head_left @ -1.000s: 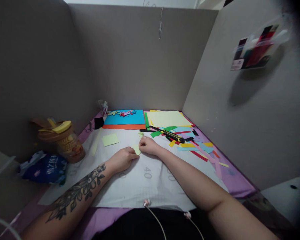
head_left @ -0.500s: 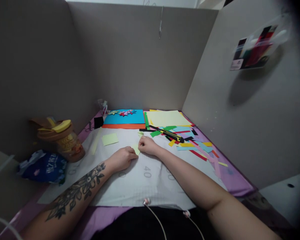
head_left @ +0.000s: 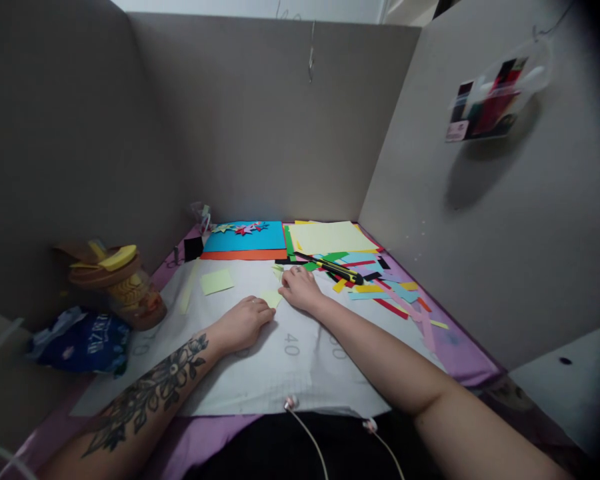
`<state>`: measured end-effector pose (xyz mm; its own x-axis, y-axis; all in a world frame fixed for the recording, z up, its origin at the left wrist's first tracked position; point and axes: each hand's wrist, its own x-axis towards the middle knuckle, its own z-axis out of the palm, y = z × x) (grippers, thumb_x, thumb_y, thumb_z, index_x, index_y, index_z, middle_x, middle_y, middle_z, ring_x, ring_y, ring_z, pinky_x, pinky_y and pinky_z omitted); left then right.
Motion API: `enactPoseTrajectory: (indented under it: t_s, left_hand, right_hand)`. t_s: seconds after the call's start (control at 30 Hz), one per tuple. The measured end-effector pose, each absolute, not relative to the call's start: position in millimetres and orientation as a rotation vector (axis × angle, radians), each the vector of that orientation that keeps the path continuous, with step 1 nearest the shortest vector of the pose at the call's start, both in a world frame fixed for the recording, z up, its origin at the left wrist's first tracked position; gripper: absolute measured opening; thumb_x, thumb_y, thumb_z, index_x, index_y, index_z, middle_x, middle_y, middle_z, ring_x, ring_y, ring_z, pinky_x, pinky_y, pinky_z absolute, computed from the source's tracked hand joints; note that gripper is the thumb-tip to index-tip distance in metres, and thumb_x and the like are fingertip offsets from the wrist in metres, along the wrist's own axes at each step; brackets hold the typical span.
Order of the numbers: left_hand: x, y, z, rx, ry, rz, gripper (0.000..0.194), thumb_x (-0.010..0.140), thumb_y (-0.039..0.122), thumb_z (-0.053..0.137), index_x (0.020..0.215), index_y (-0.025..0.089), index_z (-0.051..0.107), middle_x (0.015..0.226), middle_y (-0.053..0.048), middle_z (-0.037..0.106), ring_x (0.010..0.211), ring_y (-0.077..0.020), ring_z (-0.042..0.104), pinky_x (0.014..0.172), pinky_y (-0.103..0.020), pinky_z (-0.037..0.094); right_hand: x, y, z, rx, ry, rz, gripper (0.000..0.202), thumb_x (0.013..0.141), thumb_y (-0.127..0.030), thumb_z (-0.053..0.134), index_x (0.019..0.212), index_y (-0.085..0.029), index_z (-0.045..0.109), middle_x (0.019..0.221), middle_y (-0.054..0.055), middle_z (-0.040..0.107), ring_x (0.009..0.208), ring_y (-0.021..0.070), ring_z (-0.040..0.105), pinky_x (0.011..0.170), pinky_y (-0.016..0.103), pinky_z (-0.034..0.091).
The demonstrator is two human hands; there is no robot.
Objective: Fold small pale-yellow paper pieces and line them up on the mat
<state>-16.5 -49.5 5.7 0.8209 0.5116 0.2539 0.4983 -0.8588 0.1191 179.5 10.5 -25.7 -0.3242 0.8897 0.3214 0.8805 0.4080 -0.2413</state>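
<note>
A small pale green paper [head_left: 271,298] lies on the white sheet [head_left: 275,373] between my hands. My left hand [head_left: 247,321] rests low on the sheet, fingertips at the paper's lower left edge; its fingers are together, and whether they pinch the paper is too small to tell. My right hand [head_left: 300,287] has curled fingers at the paper's right edge, and what they hold, if anything, is hidden. Just behind the right hand is a small folded green piece [head_left: 278,272]. Another pale green square [head_left: 217,281] lies flat to the left, beside a long pale strip [head_left: 189,287].
Paper stars [head_left: 245,230] lie on blue card [head_left: 260,241] at the back. A yellow-black cutter [head_left: 347,273] lies on coloured strips at the right, near pale sheets [head_left: 330,237]. A lidded cup [head_left: 135,293] and blue packet [head_left: 83,341] stand left. Earphones [head_left: 291,402] dangle in front.
The view has shifted slightly. My right hand has loosened and lifted a little off the paper, showing more of it. My left hand has flattened slightly.
</note>
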Motion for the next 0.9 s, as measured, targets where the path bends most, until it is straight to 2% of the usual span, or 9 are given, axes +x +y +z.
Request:
enactPoseTrajectory:
  t_s: [0.2, 0.3, 0.4, 0.47, 0.53, 0.7, 0.9]
  left_hand:
    - [-16.2, -57.1, 11.8, 3.011, 0.883, 0.318, 0.019, 0.087, 0.013, 0.039, 0.083, 0.016, 0.057, 0.080, -0.007, 0.060, 0.084, -0.0194, 0.055, 0.084, -0.034, 0.041]
    - [-14.4, -57.9, 12.9, 3.024, 0.907, 0.282, 0.016, 0.086, 0.012, 0.040, 0.079, 0.016, 0.054, 0.079, -0.007, 0.058, 0.081, -0.0194, 0.054, 0.082, -0.034, 0.041]
    - [-12.7, -56.8, 12.6, 3.015, 0.919, 0.257, 0.015, 0.085, 0.011, 0.040, 0.079, 0.016, 0.053, 0.081, -0.007, 0.059, 0.083, -0.0199, 0.054, 0.083, -0.034, 0.041]
    - [-12.0, -55.8, 12.2, 3.010, 0.920, 0.236, 0.015, 0.085, 0.010, 0.040, 0.081, 0.015, 0.054, 0.083, -0.007, 0.060, 0.086, -0.0204, 0.054, 0.084, -0.035, 0.041]
    - [-11.7, -55.2, 12.3, 3.006, 0.924, 0.224, 0.016, 0.085, 0.010, 0.040, 0.085, 0.015, 0.055, 0.083, -0.007, 0.061, 0.087, -0.0203, 0.055, 0.084, -0.035, 0.042]
    - [-11.8, -56.2, 14.1, 2.999, 0.941, 0.212, 0.017, 0.086, 0.010, 0.039, 0.083, 0.016, 0.055, 0.083, -0.006, 0.061, 0.085, -0.0192, 0.055, 0.084, -0.034, 0.042]
    - [-11.7, -56.8, 13.7, 2.996, 0.946, 0.217, 0.017, 0.086, 0.011, 0.039, 0.079, 0.016, 0.054, 0.082, -0.006, 0.060, 0.085, -0.0192, 0.054, 0.084, -0.034, 0.041]
  right_hand:
    - [185.2, 10.3, -21.8, -1.581, -2.158, -0.016, 0.023, 0.077, -0.037, 0.061, 0.091, -0.019, 0.056, 0.097, 0.010, 0.055, 0.095, 0.0268, 0.044, 0.082, 0.041, 0.035]
    - [189.1, 4.3, -17.8, -1.370, -2.161, -0.005, 0.015, 0.080, -0.019, 0.052, 0.093, -0.019, 0.060, 0.096, 0.009, 0.056, 0.094, 0.0245, 0.046, 0.084, 0.039, 0.036]
    - [194.2, -7.1, -13.6, -0.938, -2.416, 0.095, 0.028, 0.075, -0.005, 0.049, 0.092, -0.019, 0.067, 0.091, 0.007, 0.058, 0.090, 0.0202, 0.048, 0.083, 0.032, 0.038]
    - [196.5, -15.3, -10.5, -0.781, -2.597, 0.147, 0.031, 0.075, -0.007, 0.050, 0.094, -0.022, 0.069, 0.088, 0.006, 0.058, 0.084, 0.0185, 0.049, 0.077, 0.030, 0.039]
    - [197.1, -22.0, -6.5, -0.802, -2.734, 0.153, 0.032, 0.079, -0.012, 0.050, 0.100, -0.026, 0.069, 0.085, 0.006, 0.057, 0.080, 0.0177, 0.050, 0.072, 0.028, 0.039]
    - [194.4, -30.8, 8.1, -1.125, -2.863, 0.059, 0.033, 0.087, -0.025, 0.043, 0.112, -0.033, 0.063, 0.090, 0.006, 0.058, 0.083, 0.0191, 0.054, 0.066, 0.028, 0.036]
    - [195.8, -29.5, 18.2, -1.408, -2.834, 0.015, 0.034, 0.089, -0.028, 0.038, 0.112, -0.036, 0.061, 0.090, 0.006, 0.059, 0.083, 0.0201, 0.057, 0.063, 0.027, 0.035]
